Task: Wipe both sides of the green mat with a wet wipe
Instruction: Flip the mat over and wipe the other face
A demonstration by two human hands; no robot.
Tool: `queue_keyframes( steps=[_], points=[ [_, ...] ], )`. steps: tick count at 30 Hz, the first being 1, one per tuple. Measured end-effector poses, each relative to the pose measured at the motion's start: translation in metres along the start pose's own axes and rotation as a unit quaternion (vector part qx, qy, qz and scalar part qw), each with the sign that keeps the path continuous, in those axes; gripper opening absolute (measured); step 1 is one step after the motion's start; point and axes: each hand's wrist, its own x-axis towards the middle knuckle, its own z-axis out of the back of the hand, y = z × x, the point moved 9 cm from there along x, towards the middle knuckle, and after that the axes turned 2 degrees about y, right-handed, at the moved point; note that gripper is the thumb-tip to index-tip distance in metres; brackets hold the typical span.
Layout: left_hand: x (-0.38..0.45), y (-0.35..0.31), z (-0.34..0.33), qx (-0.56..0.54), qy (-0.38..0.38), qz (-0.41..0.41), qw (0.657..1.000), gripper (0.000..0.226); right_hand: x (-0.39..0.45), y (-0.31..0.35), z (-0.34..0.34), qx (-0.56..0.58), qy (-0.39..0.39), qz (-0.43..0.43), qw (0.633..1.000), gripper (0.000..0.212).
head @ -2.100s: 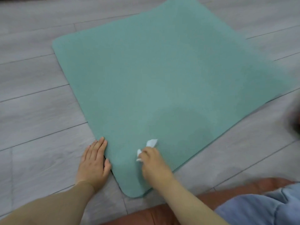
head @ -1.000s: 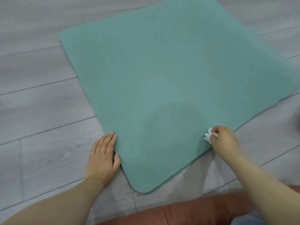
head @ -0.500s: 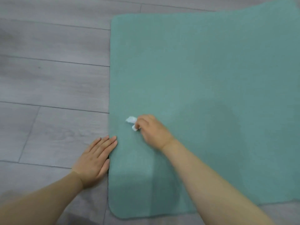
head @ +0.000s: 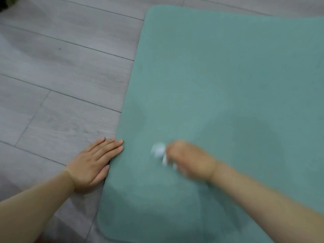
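The green mat [head: 228, 76] lies flat on the grey plank floor [head: 61, 76] and fills the right and middle of the view, running from about 12 o'clock round to 6 o'clock, with its left edge slanting from the top centre down toward 7 o'clock and a rounded corner showing near the bottom edge at 6 o'clock. Part of the mat's surface near 3 to 4 o'clock looks darker than the rest

The left hand [head: 93, 163] sits at about 8 o'clock from the centre, laid palm down on the floor with its fingers straight and together; its fingertips and thumb side touch the mat's left edge, and it holds nothing

The right hand [head: 189, 160] is on the mat just below centre, toward 5 o'clock, blurred by motion. Its fingers are curled round a crumpled white wet wipe [head: 158, 151], which sticks out of the hand on its 9 o'clock side and meets the mat's surface. The right forearm stretches from the hand toward the lower right corner, lying over the mat

A dark object shows in the far top left corner at 10 o'clock, too cut off to identify
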Motion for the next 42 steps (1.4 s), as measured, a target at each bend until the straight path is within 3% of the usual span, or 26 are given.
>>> queue_keyframes(
  steps=[1, 3, 4, 5, 6, 8, 10, 11, 12, 14, 15, 17, 18, 20, 22, 23, 25, 26, 28, 31, 33, 35, 36, 38, 40, 42],
  points=[
    [0.000, -0.001, 0.001, 0.004, -0.003, 0.001, 1.000, 0.058, -0.004, -0.043, 0.043, -0.046, -0.085, -0.096, 0.991, 0.021],
    [0.000, -0.003, 0.002, 0.008, -0.002, -0.001, 1.000, 0.057, 0.005, -0.095, 0.071, -0.057, -0.181, -0.329, 0.925, 0.026],
    [-0.001, -0.003, 0.002, 0.009, 0.002, 0.002, 1.000, 0.057, 0.007, -0.090, 0.062, -0.045, -0.205, -0.361, 0.909, 0.024],
    [-0.001, -0.002, 0.002, 0.011, 0.004, 0.004, 1.000, 0.057, 0.005, -0.065, 0.043, -0.042, -0.229, -0.331, 0.914, 0.020],
    [0.000, -0.002, 0.002, 0.010, 0.006, 0.005, 1.000, 0.057, -0.001, -0.021, 0.017, -0.020, -0.196, -0.248, 0.948, 0.016],
    [-0.001, -0.002, 0.000, 0.009, 0.008, 0.010, 1.000, 0.057, -0.031, 0.087, -0.059, 0.042, 0.019, -0.027, 0.999, 0.007],
    [-0.002, -0.001, 0.001, 0.008, 0.006, 0.022, 1.000, 0.057, -0.065, 0.133, -0.091, 0.055, 0.207, 0.104, 0.971, 0.004],
    [-0.002, -0.001, 0.001, 0.004, 0.004, 0.028, 1.000, 0.057, -0.069, 0.120, -0.080, 0.023, 0.204, 0.141, 0.968, 0.008],
    [-0.004, 0.000, 0.001, 0.004, 0.003, 0.036, 0.999, 0.057, -0.066, 0.089, -0.058, -0.028, 0.145, 0.139, 0.979, 0.012],
    [-0.005, -0.001, 0.000, 0.004, 0.007, 0.068, 0.998, 0.058, -0.055, -0.005, 0.019, -0.110, -0.053, -0.042, 0.992, 0.024],
    [-0.002, -0.004, 0.001, -0.011, -0.003, 0.091, 0.996, 0.059, -0.066, -0.049, 0.057, -0.147, -0.161, -0.167, 0.962, 0.029],
    [-0.002, -0.010, 0.018, -0.086, -0.086, 0.229, 0.966, 0.055, -0.108, -0.094, 0.075, -0.107, -0.279, -0.406, 0.864, 0.031],
    [-0.003, -0.017, 0.024, -0.123, -0.143, 0.315, 0.930, 0.052, -0.119, -0.079, 0.059, -0.081, -0.287, -0.426, 0.854, 0.028],
    [0.011, -0.059, 0.014, -0.165, -0.164, 0.415, 0.880, 0.054, -0.120, -0.004, 0.005, -0.046, -0.212, -0.285, 0.934, 0.022],
    [0.039, -0.125, -0.008, -0.153, -0.133, 0.382, 0.902, 0.059, -0.136, 0.092, -0.049, -0.005, -0.047, -0.066, 0.997, 0.011],
    [0.051, -0.155, -0.020, -0.132, -0.118, 0.355, 0.918, 0.062, -0.150, 0.114, -0.062, 0.005, 0.041, -0.004, 0.999, 0.010],
    [0.063, -0.185, -0.030, -0.073, -0.109, 0.335, 0.933, 0.066, -0.162, 0.088, -0.044, -0.024, 0.060, 0.047, 0.997, 0.013],
    [0.066, -0.187, -0.031, -0.063, -0.106, 0.344, 0.931, 0.067, -0.158, 0.049, -0.019, -0.043, 0.029, 0.012, 0.999, 0.015],
    [0.067, -0.182, -0.030, -0.045, -0.108, 0.351, 0.929, 0.066, -0.148, -0.047, 0.049, -0.077, -0.114, -0.122, 0.983, 0.021],
    [0.066, -0.180, -0.030, -0.027, -0.112, 0.344, 0.932, 0.065, -0.161, -0.149, 0.123, -0.087, -0.262, -0.360, 0.891, 0.027],
    [0.066, -0.181, -0.033, -0.021, -0.106, 0.343, 0.933, 0.064, -0.164, -0.151, 0.122, -0.045, -0.317, -0.434, 0.842, 0.027],
    [0.067, -0.181, -0.031, -0.022, -0.110, 0.340, 0.934, 0.063, -0.158, -0.103, 0.090, -0.021, -0.308, -0.325, 0.894, 0.018],
    [0.066, -0.181, -0.030, -0.019, -0.115, 0.339, 0.934, 0.063, -0.160, -0.061, 0.065, -0.007, -0.258, -0.233, 0.938, 0.016],
    [0.066, -0.183, -0.028, -0.012, -0.121, 0.337, 0.934, 0.063, -0.181, 0.029, 0.010, 0.054, -0.064, -0.069, 0.994, 0.019],
    [0.069, -0.185, -0.028, -0.010, -0.123, 0.334, 0.935, 0.063, -0.214, 0.072, -0.033, 0.077, 0.155, 0.028, 0.985, 0.012],
    [0.068, -0.184, -0.028, -0.012, -0.129, 0.334, 0.934, 0.063, -0.214, 0.053, -0.005, 0.052, 0.124, 0.062, 0.989, 0.015]
  ],
)
